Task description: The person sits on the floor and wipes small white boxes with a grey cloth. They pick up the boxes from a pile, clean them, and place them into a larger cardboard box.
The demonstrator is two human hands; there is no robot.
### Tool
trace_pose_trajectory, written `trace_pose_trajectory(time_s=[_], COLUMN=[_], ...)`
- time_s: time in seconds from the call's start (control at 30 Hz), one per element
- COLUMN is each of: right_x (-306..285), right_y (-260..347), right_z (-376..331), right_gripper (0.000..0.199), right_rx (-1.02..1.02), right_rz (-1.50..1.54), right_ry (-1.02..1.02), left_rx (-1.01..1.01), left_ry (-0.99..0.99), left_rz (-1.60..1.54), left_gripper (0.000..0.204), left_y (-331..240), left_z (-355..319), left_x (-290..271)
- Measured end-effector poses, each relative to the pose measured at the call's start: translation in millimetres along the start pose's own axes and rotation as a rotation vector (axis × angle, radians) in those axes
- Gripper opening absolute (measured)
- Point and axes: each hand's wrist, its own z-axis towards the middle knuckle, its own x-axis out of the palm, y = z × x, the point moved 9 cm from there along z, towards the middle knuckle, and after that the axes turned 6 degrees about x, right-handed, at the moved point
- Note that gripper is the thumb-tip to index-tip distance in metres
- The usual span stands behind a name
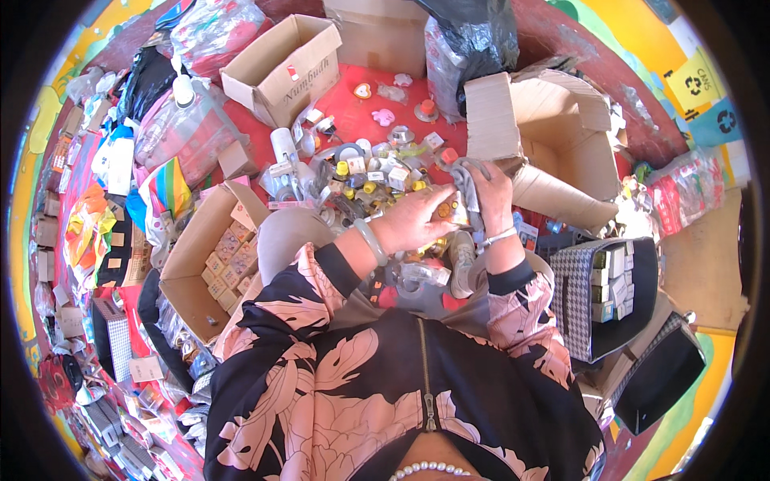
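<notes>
My left hand (413,220) is closed around a small container with a yellow and orange pattern (451,211); its exact kind is hard to make out. Beside it, my right hand (492,192) grips a grey cloth (467,183), which lies against the container's right side. Both hands are close together, above a heap of small bottles, jars and little boxes (377,172) on a red floor covering. Several bottles in the heap have yellow caps (342,168). My shoe (462,264) shows below the hands.
An open carton of small boxes (200,280) stands left. Another open carton (281,68) is at the back, and a torn one (553,132) at the right. A checked fabric bin (573,301) holds white boxes (613,280). Filled plastic bags (184,128) crowd the left.
</notes>
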Motion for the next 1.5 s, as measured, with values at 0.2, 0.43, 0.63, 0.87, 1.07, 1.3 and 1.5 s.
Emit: trace_pose_trajectory(time_s=[0.2, 0.43, 0.63, 0.87, 1.07, 1.3, 1.5], right_x=[16.9, -5.3, 31.3, 25.9, 30.2, -9.4, 11.2], right_y=[-30.9, 25.4, 36.8, 16.0, -13.4, 61.8, 57.0], right_z=[11.9, 0.1, -26.6, -16.4, -1.3, -24.3, -32.9], right_gripper=[0.026, 0.046, 0.039, 0.028, 0.031, 0.043, 0.042], right_rx=[0.253, 0.112, 0.100, 0.288, 0.325, -0.291, -0.193], right_rz=[0.801, 1.232, 1.020, 0.982, 1.212, 0.890, 0.734], right_ry=[0.261, 0.305, 0.458, 0.350, 0.392, 0.347, 0.291], left_rx=[-0.132, -0.582, -0.610, -0.418, -0.509, -0.695, -0.546], left_ry=[-0.030, -0.205, -0.127, -0.066, -0.193, -0.176, -0.089], left_rz=[-0.435, -1.303, -1.187, -1.020, -1.246, -1.362, -1.290], left_gripper=[0.053, 0.049, 0.046, 0.038, 0.052, 0.052, 0.054], left_y=[11.3, 29.1, 15.6, 23.4, 30.4, 44.7, 29.3], left_z=[3.0, 3.5, 0.4, 4.6, 8.0, 4.8, 2.9], left_x=[-8.8, -13.0, 4.3, 6.7, 7.8, 21.8, 12.8])
